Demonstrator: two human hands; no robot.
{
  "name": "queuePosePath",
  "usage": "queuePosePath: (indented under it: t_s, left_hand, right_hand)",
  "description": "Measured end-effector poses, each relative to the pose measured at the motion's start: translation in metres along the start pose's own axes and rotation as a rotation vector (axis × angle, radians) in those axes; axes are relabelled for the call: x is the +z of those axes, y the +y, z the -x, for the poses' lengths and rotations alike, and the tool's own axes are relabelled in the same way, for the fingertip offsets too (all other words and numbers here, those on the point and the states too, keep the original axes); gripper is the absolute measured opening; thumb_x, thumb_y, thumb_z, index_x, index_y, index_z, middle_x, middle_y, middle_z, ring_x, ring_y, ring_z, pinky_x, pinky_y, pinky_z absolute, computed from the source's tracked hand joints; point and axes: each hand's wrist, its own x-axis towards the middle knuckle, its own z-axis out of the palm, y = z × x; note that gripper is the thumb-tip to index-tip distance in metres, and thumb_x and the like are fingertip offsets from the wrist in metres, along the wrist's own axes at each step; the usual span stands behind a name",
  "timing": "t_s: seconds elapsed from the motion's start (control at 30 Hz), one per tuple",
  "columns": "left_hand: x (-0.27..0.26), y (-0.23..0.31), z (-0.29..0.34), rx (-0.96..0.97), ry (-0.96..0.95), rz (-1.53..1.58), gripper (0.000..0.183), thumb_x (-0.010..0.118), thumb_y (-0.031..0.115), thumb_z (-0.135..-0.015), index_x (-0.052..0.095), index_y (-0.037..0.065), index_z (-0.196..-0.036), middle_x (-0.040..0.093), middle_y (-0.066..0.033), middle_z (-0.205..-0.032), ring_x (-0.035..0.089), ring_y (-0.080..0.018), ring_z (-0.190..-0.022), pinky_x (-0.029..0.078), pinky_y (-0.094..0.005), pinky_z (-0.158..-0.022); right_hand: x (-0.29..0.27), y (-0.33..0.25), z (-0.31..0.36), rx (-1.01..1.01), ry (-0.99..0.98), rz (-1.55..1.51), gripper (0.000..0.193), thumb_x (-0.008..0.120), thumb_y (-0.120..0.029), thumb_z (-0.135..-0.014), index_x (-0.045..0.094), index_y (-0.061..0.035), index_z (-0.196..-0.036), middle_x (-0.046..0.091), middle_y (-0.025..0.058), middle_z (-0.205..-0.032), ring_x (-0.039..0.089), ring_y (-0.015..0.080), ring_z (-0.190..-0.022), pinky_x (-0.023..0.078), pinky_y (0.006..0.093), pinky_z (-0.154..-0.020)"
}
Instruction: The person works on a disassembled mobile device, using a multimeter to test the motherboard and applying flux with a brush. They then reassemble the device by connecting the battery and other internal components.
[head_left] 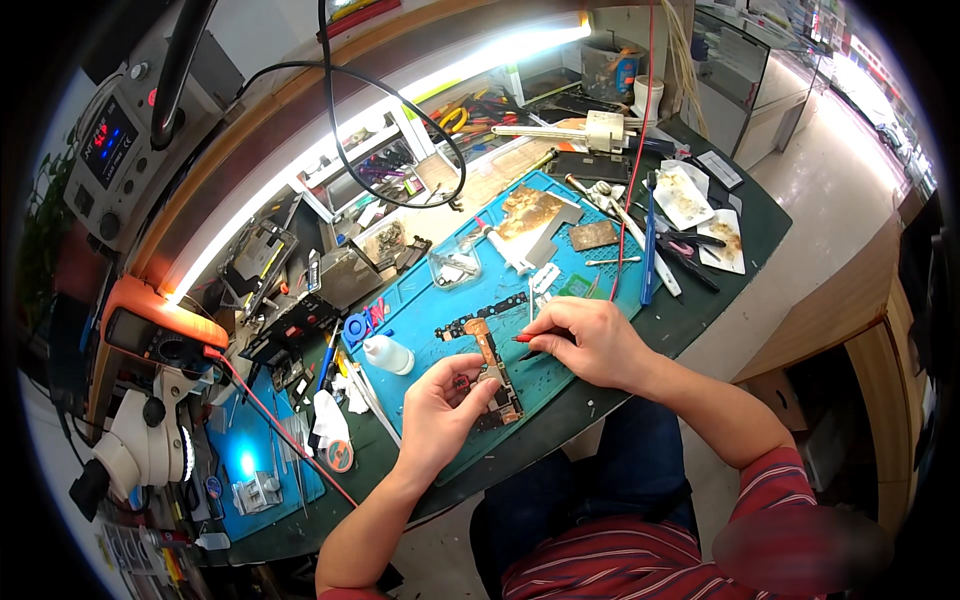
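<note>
My left hand (440, 405) is closed on a long, narrow circuit board (488, 352) with a copper-coloured strip, held over the blue work mat (430, 300). A small dark-red piece (462, 384) shows by its fingers; I cannot make out what it is. To the right of the board, my right hand (588, 345) pinches a thin probe (524, 338) with a red part and a dark tip. Most of the probe is hidden by the fingers. Left of the board stands a white squeeze bottle (388, 355). A clear plastic box (455, 265) sits further back on the mat.
An orange multimeter (160, 328) with a red lead (270, 405) stands at the left, behind a microscope (140, 450). Pliers (690, 255), a blue pen-like tool (650, 240) and stained white pads (685, 195) lie at the right. A black cable (335, 130) loops overhead.
</note>
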Motion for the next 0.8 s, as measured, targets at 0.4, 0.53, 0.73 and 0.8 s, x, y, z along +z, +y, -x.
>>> queuePosePath:
  t_s: [0.4,0.53,0.73,0.8]
  left_hand:
    - [-0.0016,-0.0014,-0.0001,0.001,-0.008,0.01,0.033,0.077,0.005,-0.1,0.065,-0.006,-0.129,0.075,-0.0076,-0.112,0.07,-0.009,-0.096,0.059,-0.0246,-0.078]
    - [-0.0007,-0.001,-0.0004,0.0,-0.002,0.016,0.032,0.076,0.004,-0.1,0.065,-0.007,-0.128,0.075,-0.0076,-0.112,0.07,-0.0093,-0.096,0.058,-0.0246,-0.077]
    - [-0.0008,0.0008,-0.0001,-0.006,0.0,0.003,0.032,0.076,0.005,-0.1,0.065,-0.007,-0.128,0.075,-0.008,-0.112,0.07,-0.0096,-0.096,0.059,-0.0247,-0.077]
    - [-0.0009,0.0003,0.0,0.0,0.001,-0.001,0.032,0.076,0.005,-0.1,0.065,-0.007,-0.128,0.075,-0.008,-0.113,0.07,-0.0097,-0.096,0.059,-0.0247,-0.077]
  right_hand:
    - [0.0003,0.0005,-0.0002,-0.022,0.0,0.026,0.011,0.08,-0.007,-0.094,0.076,-0.0011,-0.102,0.076,0.0099,-0.094,0.075,0.0228,-0.085,0.058,0.0337,-0.073]
    - [0.0003,0.0009,0.0002,-0.002,-0.003,0.006,0.011,0.079,-0.011,-0.094,0.076,-0.0032,-0.101,0.075,0.0109,-0.095,0.074,0.0273,-0.086,0.058,0.0377,-0.075]
    - [0.001,0.0024,0.0005,-0.013,-0.001,0.008,0.011,0.079,-0.013,-0.094,0.076,-0.0041,-0.099,0.075,0.0115,-0.094,0.074,0.0296,-0.087,0.058,0.0397,-0.076]
    - [0.0003,0.0011,0.0003,-0.013,-0.004,0.018,0.011,0.079,-0.013,-0.094,0.076,-0.0041,-0.099,0.075,0.0116,-0.094,0.074,0.0297,-0.087,0.058,0.0398,-0.076]
